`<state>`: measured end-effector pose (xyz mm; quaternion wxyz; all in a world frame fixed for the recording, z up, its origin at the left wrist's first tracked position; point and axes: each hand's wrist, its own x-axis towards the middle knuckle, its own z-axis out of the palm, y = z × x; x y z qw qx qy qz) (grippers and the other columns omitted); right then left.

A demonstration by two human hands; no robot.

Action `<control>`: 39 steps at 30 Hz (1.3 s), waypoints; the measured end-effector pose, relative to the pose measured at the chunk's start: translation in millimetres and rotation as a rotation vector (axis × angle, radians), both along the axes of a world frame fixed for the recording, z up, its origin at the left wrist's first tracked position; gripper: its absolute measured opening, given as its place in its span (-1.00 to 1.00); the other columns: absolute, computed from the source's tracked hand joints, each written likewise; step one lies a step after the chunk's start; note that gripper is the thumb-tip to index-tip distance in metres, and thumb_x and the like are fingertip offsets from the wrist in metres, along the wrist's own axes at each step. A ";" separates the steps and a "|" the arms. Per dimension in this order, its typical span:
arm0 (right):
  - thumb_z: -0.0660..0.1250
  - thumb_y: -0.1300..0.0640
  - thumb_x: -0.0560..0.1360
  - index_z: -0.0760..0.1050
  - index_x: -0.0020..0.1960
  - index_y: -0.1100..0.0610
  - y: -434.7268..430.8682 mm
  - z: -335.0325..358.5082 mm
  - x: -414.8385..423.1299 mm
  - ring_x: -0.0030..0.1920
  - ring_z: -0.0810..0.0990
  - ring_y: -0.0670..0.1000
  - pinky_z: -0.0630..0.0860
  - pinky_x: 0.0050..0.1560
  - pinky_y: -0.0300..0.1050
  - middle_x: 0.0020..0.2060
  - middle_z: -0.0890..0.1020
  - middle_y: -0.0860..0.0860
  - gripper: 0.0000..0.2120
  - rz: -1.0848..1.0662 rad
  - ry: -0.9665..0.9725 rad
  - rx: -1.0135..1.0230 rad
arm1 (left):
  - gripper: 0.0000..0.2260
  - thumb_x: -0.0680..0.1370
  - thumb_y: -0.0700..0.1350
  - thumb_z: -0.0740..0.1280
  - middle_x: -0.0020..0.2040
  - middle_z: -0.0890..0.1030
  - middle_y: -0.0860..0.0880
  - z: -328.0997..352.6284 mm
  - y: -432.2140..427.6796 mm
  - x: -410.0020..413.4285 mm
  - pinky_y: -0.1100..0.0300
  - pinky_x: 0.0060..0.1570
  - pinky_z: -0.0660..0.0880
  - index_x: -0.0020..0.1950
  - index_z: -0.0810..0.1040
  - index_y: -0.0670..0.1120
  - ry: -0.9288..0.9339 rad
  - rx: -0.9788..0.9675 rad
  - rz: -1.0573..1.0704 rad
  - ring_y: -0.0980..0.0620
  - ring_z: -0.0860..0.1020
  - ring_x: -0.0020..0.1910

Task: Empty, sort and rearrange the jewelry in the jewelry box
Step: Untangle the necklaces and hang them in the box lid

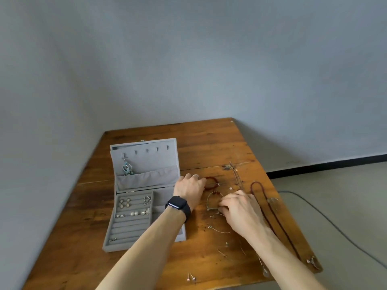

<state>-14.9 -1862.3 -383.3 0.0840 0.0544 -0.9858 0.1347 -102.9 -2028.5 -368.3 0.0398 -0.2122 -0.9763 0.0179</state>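
Note:
A grey velvet jewelry box (144, 158) stands open on the wooden table (209, 139). Several earrings (134, 207) sit in its ring rows, and a blue dangling earring (127, 168) hangs from a hook in the lid. My left hand (190, 189), with a ring and a black watch, reaches right of the box; its fingertips touch a red bead bracelet (211, 183). My right hand (238, 210) has its fingers curled over a thin metal bangle (209, 203) with red beads. What its fingertips hold is hidden.
A long dark red cord necklace (272, 208) lies along the table's right edge. Thin chains (237, 176), small studs (191, 277) and loose bits (222, 231) are scattered on the right half. A grey cable (335, 222) runs on the floor at right.

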 end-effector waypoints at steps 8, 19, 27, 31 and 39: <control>0.29 0.11 0.61 0.68 0.06 0.03 -16.7 -4.0 -3.8 0.04 0.55 0.04 0.45 0.15 -0.09 -0.04 0.66 -0.05 -0.82 -0.062 0.028 -0.010 | -0.96 0.61 0.02 0.33 -0.18 0.64 0.17 24.8 -49.4 15.3 0.29 -0.18 0.54 -0.01 0.57 0.12 -0.056 0.745 0.197 0.23 0.58 -0.20; 0.33 0.24 0.57 0.64 0.08 0.10 -27.8 -2.9 0.9 0.02 0.58 0.02 0.52 0.09 -0.13 -0.02 0.65 0.00 -0.84 -0.113 0.027 -0.026 | -0.90 0.63 0.01 0.29 -0.04 0.65 0.10 38.7 -124.2 30.2 0.07 -0.13 0.62 0.09 0.59 0.10 -0.049 0.404 0.215 0.06 0.62 -0.07; 0.29 0.23 0.60 0.61 0.19 0.11 -28.6 -1.7 1.1 0.08 0.58 0.03 0.52 0.09 -0.14 0.10 0.65 0.02 -0.78 -0.118 0.027 -0.023 | -0.78 0.59 0.03 0.28 0.18 0.57 0.04 33.5 -115.8 39.7 0.09 0.04 0.49 0.20 0.59 0.08 0.073 0.155 0.120 -0.01 0.51 0.15; 0.30 0.25 0.58 0.62 0.15 0.12 -28.6 -1.9 1.6 0.04 0.58 0.03 0.51 0.03 -0.14 0.04 0.65 0.02 -0.80 -0.128 0.030 -0.012 | -0.78 0.55 0.06 0.32 0.27 0.48 0.09 26.2 -120.3 52.3 0.08 0.17 0.44 0.15 0.65 0.11 0.013 0.022 0.125 0.02 0.45 0.23; 0.34 0.22 0.58 0.63 0.05 0.08 -29.2 4.5 0.9 -0.05 0.59 0.02 0.49 -0.08 -0.16 -0.06 0.63 -0.03 -0.87 -0.141 -0.001 0.037 | -0.82 0.63 -0.01 0.29 0.12 0.64 0.06 14.7 -117.6 70.3 0.15 0.17 0.39 0.16 0.65 0.08 0.062 0.000 0.193 0.02 0.49 0.18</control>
